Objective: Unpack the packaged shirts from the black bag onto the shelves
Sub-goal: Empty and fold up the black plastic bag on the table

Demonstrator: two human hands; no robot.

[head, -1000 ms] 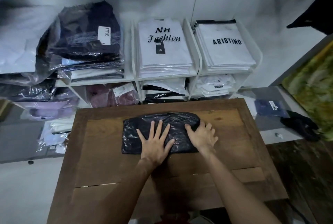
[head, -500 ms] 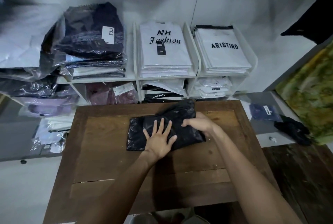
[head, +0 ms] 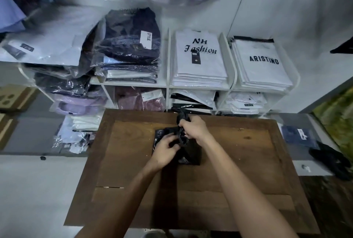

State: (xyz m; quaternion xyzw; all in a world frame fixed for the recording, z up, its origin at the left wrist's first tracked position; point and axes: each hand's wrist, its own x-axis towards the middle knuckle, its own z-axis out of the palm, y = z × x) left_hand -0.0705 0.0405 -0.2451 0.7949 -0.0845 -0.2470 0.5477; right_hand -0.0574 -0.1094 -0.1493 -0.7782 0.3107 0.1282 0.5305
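Since the earlier frame, the black bag (head: 188, 148) has gone from a flat spread sheet to a narrow folded bundle on the wooden worktop (head: 133, 161), and both hands have closed on it. Now the left hand (head: 165, 151) grips the bag's middle with curled fingers, and the right hand (head: 193, 128) pinches its twisted upper end. Behind the worktop, the white shelves (head: 168, 84) hold packaged shirts (head: 198, 61) in stacks, 2 of them white with printed names.
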